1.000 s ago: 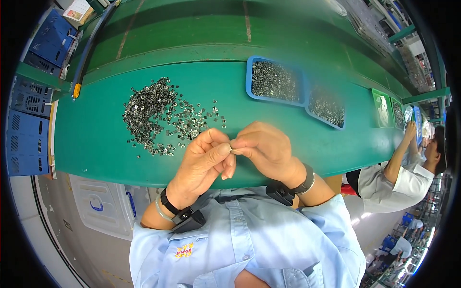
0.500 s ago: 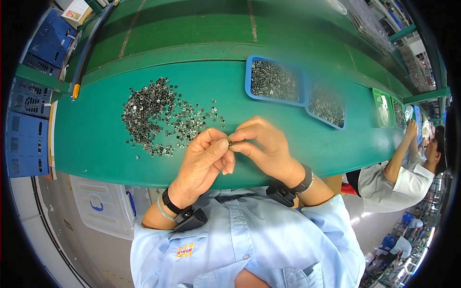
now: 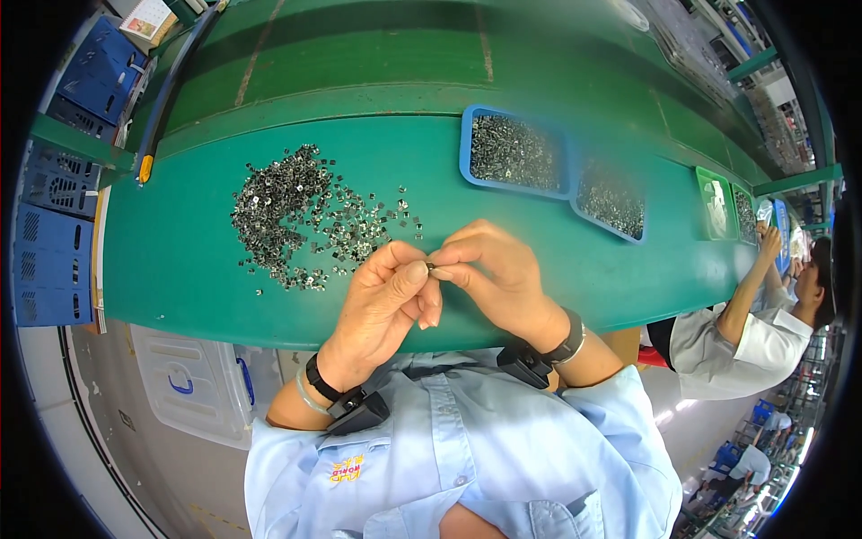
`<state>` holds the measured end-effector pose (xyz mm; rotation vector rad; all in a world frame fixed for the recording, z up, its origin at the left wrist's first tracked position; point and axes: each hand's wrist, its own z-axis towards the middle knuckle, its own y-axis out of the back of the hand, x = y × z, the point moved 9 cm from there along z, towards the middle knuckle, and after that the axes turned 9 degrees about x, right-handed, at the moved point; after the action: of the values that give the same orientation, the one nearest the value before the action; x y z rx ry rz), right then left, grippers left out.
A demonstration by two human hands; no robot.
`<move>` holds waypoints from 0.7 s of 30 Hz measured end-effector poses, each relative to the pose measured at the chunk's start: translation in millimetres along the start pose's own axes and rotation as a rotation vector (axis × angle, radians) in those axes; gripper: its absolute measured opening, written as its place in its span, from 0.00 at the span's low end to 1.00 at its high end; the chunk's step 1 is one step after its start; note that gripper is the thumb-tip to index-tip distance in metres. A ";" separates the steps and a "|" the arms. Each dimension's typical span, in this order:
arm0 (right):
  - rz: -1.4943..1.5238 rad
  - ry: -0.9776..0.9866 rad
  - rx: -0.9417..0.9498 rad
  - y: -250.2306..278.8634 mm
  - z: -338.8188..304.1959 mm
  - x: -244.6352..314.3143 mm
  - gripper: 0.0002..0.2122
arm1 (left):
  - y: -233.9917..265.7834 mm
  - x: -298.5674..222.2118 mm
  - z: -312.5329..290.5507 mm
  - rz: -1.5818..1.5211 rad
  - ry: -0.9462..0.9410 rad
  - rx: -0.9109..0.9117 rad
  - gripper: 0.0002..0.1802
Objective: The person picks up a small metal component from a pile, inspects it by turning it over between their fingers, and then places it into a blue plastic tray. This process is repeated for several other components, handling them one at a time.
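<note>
Part, pinched between the fingertips of your left hand and right hand: probably light, stiff and slippery, so best held by its edges.

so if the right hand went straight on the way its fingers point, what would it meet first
Most likely the left hand: the right hand points toward its thumb, with a small dark part held between the two. Exact depth is hard to judge.
</note>
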<state>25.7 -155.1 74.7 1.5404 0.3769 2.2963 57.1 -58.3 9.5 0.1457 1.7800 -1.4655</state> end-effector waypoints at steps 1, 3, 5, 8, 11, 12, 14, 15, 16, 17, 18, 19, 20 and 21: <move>-0.011 0.001 -0.008 -0.3 -0.4 0.7 0.06 | 0.3 -0.1 -0.1 0.004 -0.001 0.000 0.08; -0.032 0.004 -0.024 -1.0 -1.2 2.3 0.06 | 1.2 -0.2 -0.4 0.011 -0.009 0.000 0.08; -0.035 0.005 -0.030 -2.5 -2.3 4.3 0.06 | 1.8 -1.0 -0.8 0.026 -0.023 -0.003 0.07; -0.042 0.004 -0.043 -3.8 -3.1 6.1 0.05 | 0.6 -1.2 -2.2 -0.001 -0.048 -0.030 0.07; -0.044 0.016 -0.061 -4.6 -3.4 4.2 0.05 | -0.8 -1.5 -2.1 -0.013 -0.062 -0.061 0.08; -0.044 0.017 -0.061 -4.3 -3.0 4.1 0.05 | -0.6 -1.6 -2.0 -0.011 -0.063 -0.078 0.08; -0.001 0.001 -0.056 -3.7 -1.9 1.3 0.05 | -1.1 -3.7 -1.9 -0.009 -0.065 -0.095 0.08; 0.021 -0.007 -0.054 -3.2 -1.3 -0.1 0.05 | -3.6 -5.2 -1.0 -0.039 -0.063 -0.077 0.08; 0.021 -0.006 -0.054 -2.9 -0.8 -0.4 0.05 | -5.6 -6.4 -0.6 -0.069 -0.061 -0.060 0.08; 0.022 -0.001 -0.052 -2.6 -0.2 -0.4 0.05 | -7.2 -6.8 -0.1 -0.099 -0.059 -0.043 0.08; 0.023 0.004 -0.050 -2.2 0.2 -0.3 0.05 | -6.2 -6.5 0.1 -0.099 -0.059 -0.044 0.08; 0.024 0.009 -0.049 -2.1 0.3 -0.2 0.05 | -5.0 -4.8 0.7 -0.101 -0.054 -0.037 0.08; 0.025 0.009 -0.049 -2.0 0.0 -0.6 0.05 | -3.7 -2.9 1.2 -0.104 -0.049 -0.029 0.08; 0.022 0.008 -0.049 -1.8 -0.4 -1.1 0.05 | -3.3 -1.4 1.7 -0.107 -0.044 -0.022 0.09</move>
<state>26.0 -154.0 72.8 1.5196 0.3048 2.3112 57.0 -60.3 13.0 0.0074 1.7913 -1.5125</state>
